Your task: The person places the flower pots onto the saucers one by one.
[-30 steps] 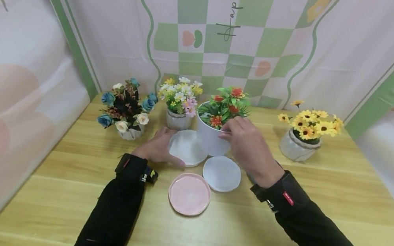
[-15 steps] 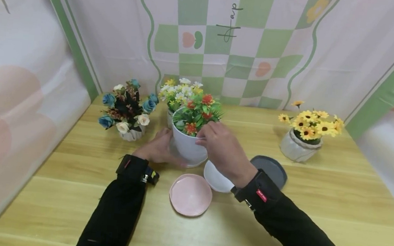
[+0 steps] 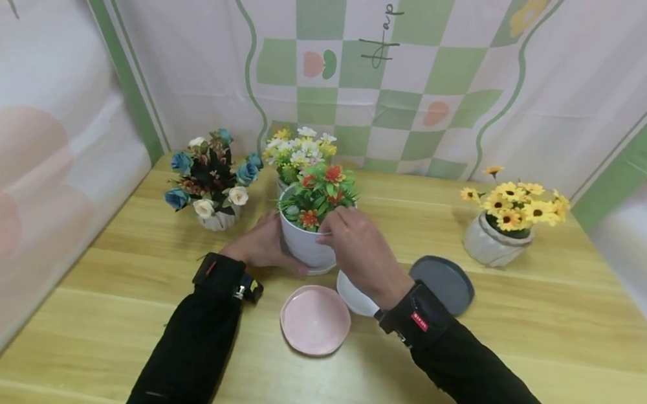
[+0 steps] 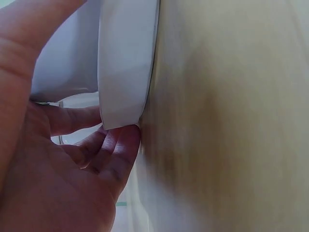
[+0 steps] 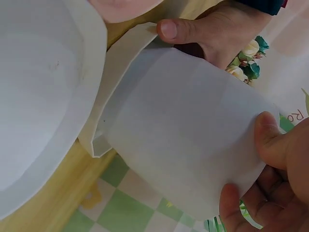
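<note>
Your right hand [image 3: 361, 251] grips the white flowerpot [image 3: 303, 242] at its rim, thumb on the outer wall, with the red-flowered plant [image 3: 324, 192] just beyond those fingertips. Below them the pot's base stands within the rim of the white saucer [image 4: 126, 63]; whether it rests flat on the saucer's floor, you cannot tell. Your left hand [image 3: 263, 243] holds that saucer by its edge, thumb toward you and fingers round the far side.

Close behind the pot, beyond both sets of fingers, the white-and-yellow potted flowers [image 3: 301, 151] are partly hidden by it. The potted roses [image 3: 211, 178] stand past your left fingers, to their left. A pale plate [image 3: 354, 296] lies below your right fingers, partly covered by that hand, and the pink saucer [image 3: 315, 320] is nearer you than either hand's fingers. The dark gray saucer [image 3: 446, 282] lies right of your right fingers, just beside the wrist; the potted yellow flowers [image 3: 507, 223] stand farther right, well apart from them.
</note>
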`<state>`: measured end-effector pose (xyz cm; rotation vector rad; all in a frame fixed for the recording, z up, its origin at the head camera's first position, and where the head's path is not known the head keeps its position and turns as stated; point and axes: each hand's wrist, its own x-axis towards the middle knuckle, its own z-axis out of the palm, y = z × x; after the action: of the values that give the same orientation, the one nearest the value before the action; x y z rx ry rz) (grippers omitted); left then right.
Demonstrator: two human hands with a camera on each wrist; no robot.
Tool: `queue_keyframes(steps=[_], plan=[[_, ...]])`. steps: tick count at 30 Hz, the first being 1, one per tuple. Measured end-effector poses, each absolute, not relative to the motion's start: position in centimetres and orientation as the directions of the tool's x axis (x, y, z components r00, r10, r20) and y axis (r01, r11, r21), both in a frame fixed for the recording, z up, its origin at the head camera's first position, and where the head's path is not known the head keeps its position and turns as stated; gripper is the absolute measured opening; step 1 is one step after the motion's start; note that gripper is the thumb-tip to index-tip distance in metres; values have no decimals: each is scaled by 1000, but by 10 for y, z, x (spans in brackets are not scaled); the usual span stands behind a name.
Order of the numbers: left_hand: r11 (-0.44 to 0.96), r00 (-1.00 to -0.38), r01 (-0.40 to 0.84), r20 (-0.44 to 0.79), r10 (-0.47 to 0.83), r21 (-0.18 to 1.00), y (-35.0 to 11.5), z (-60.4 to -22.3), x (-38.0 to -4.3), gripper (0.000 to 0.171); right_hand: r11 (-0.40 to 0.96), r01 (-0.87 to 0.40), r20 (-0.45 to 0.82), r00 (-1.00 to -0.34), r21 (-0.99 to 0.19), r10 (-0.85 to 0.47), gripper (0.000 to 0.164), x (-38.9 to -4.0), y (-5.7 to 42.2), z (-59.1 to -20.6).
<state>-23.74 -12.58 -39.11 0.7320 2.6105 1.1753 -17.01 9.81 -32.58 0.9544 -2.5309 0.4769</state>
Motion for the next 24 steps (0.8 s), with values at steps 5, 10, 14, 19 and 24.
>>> queue_keyframes(steps=[5, 10, 14, 19, 24], plan=[[542, -859, 348, 29, 511, 765, -126, -391, -236, 129, 700, -684, 452, -701, -205, -552, 14, -170, 99, -328], [451, -836, 376, 87, 541, 810, -125, -394, -238, 130, 683, -694, 454, -697, -230, -555, 20, -166, 106, -329], [453, -827, 406, 108, 552, 794, -123, -395, -239, 129, 689, -682, 499, -698, -246, -513, 29, -152, 117, -324], [451, -816, 434, 129, 563, 780, -121, -394, -240, 127, 771, -518, 341, -848, -369, -406, 20, -138, 131, -315], [466, -832, 411, 112, 544, 784, -124, -394, -239, 126, 841, -415, 157, -910, -347, -385, 39, -149, 133, -327]])
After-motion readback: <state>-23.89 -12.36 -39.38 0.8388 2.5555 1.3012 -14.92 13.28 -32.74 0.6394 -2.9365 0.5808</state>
